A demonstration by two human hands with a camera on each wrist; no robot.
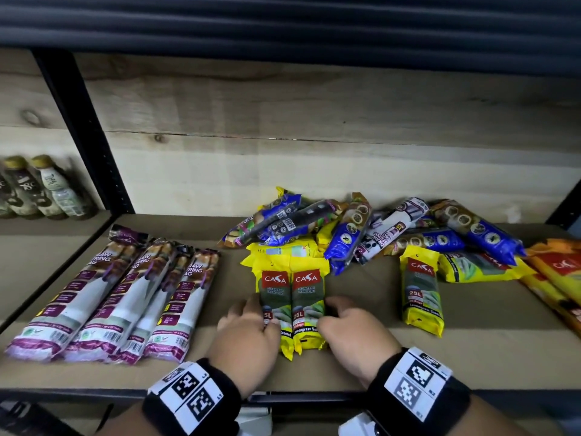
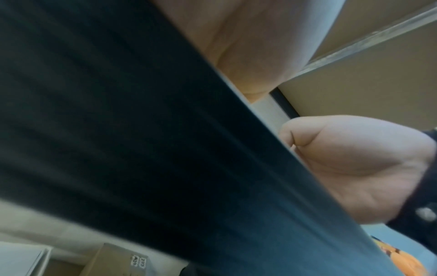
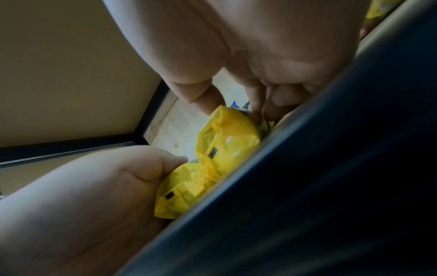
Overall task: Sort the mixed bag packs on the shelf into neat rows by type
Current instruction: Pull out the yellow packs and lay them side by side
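Two yellow CASA packs lie side by side at the shelf's front middle, labels up. My left hand holds the left one, thumb on top and fingers down its left side. My right hand grips the right one the same way from the right. The right wrist view shows the yellow packs end-on between my right hand and left hand. Several purple-and-white drawstring packs form a row at the left. A mixed heap of blue and other packs lies at the back.
More yellow packs lie behind the pair; one stands apart at the right, another lies sideways. Orange packs sit at the far right. Bottles stand beyond the black post. The dark shelf edge fills the left wrist view.
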